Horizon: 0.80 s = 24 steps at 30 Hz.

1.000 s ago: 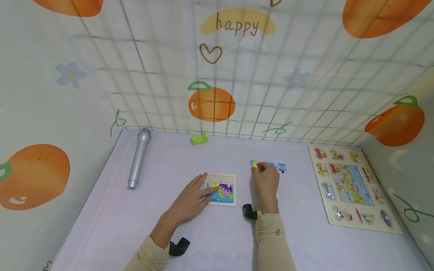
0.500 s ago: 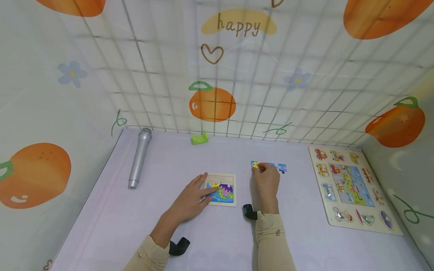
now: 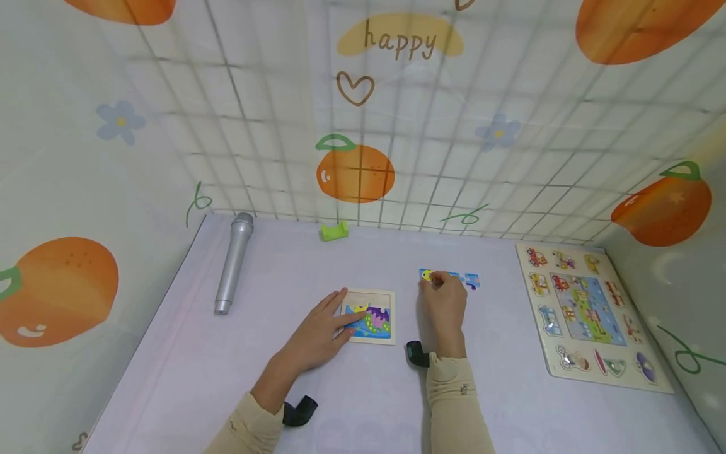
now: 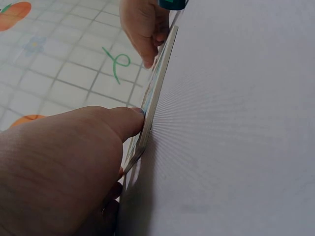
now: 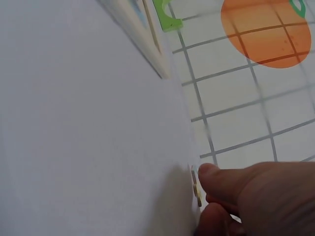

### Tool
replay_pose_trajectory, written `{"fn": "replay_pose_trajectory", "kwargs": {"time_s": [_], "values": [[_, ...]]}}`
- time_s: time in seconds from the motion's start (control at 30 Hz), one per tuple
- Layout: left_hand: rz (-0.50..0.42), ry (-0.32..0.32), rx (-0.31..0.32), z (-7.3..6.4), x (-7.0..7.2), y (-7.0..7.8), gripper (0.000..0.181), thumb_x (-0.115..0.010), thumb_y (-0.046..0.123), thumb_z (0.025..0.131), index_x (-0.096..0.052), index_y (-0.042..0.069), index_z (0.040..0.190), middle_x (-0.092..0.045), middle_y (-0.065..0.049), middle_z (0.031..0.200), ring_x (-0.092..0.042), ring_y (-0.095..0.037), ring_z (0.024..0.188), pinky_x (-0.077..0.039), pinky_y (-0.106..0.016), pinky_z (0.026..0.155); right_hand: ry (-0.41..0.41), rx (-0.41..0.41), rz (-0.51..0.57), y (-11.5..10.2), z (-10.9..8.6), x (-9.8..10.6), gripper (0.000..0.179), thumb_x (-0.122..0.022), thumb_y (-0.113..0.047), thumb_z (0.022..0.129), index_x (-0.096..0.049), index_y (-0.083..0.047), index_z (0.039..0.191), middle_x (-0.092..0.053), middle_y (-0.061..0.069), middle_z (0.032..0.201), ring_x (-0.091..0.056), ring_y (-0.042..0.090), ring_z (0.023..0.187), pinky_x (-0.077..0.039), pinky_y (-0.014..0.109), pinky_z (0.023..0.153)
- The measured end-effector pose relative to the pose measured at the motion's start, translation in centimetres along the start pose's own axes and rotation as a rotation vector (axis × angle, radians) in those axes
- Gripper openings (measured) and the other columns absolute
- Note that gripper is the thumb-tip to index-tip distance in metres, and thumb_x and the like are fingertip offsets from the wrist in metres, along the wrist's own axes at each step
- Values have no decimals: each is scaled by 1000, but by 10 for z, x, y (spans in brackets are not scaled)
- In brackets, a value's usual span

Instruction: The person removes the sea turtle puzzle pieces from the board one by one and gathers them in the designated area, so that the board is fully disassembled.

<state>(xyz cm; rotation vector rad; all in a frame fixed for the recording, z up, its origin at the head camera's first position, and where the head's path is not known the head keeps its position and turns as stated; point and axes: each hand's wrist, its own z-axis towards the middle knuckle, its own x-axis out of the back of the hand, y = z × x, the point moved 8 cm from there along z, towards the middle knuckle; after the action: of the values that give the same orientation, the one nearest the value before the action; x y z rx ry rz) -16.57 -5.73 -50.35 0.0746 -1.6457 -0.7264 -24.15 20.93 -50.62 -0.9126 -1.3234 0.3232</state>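
My left hand [image 3: 316, 331] lies with fingers spread over the left side of a small wooden puzzle tray [image 3: 365, 294]. In the tray's lower part sit joined pieces with a blue, purple, pink and yellow picture. The left wrist view has the thumb [image 4: 130, 120] pressing on the tray's near edge. Up and to the right, my right hand [image 3: 446, 306] pinches a blue-and-yellow puzzle piece [image 3: 425, 275] with thumb and curled fingers, low at the table. Further loose pieces [image 3: 472, 280] lie in a row behind that hand, partly hidden by it.
A silver microphone [image 3: 232, 265] lies at the left. At the back is a small green block [image 3: 334, 232], near the grid-patterned backdrop. A large wooden board [image 3: 629, 381] with vehicle pieces occupies the right side. Black devices [image 3: 417, 355] are strapped at both wrists.
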Motion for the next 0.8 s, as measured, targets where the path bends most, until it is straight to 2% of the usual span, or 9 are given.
{"fn": "replay_pose_trajectory", "kwargs": {"time_s": [0.23,0.37,0.53,0.63,0.8], "values": [[0,-1,-1,0,-3,1,39,-61,34,103,-62,35,142,-27,-8,169,-25,-31,157,-30,-52,126,-4,13,15,-1,-9,4,34,-72,-22,93,-72,0,119,-71,20,113,-63,35,109,-52,48,97],[9,-7,-14,0,-6,1,40,-61,34,103,-61,34,143,-28,-4,169,-23,-30,158,-28,-52,126,-35,-2,27,1,-15,1,33,-72,-25,95,-72,-4,119,-71,17,114,-64,31,106,-55,45,92],[-4,-24,-50,0,-8,4,43,-59,31,104,-58,28,146,-34,1,167,-21,-27,159,-28,-51,126,-61,-8,49,2,-23,-5,29,-71,-28,95,-74,-9,116,-72,11,111,-66,26,98,-58,39,84],[-18,-37,-73,2,-9,6,44,-57,30,105,-55,24,149,-37,4,165,-22,-24,159,-28,-49,127,-81,13,53,1,-28,-7,27,-72,-28,94,-75,-10,115,-73,8,107,-66,24,95,-56,37,83],[-49,-46,-87,3,-7,10,47,-58,29,105,-52,19,151,-40,4,163,-27,-23,157,-30,-49,126,-146,102,38,-6,-36,-13,25,-73,-27,94,-76,-11,113,-73,5,101,-65,21,91,-54,32,80]]}}
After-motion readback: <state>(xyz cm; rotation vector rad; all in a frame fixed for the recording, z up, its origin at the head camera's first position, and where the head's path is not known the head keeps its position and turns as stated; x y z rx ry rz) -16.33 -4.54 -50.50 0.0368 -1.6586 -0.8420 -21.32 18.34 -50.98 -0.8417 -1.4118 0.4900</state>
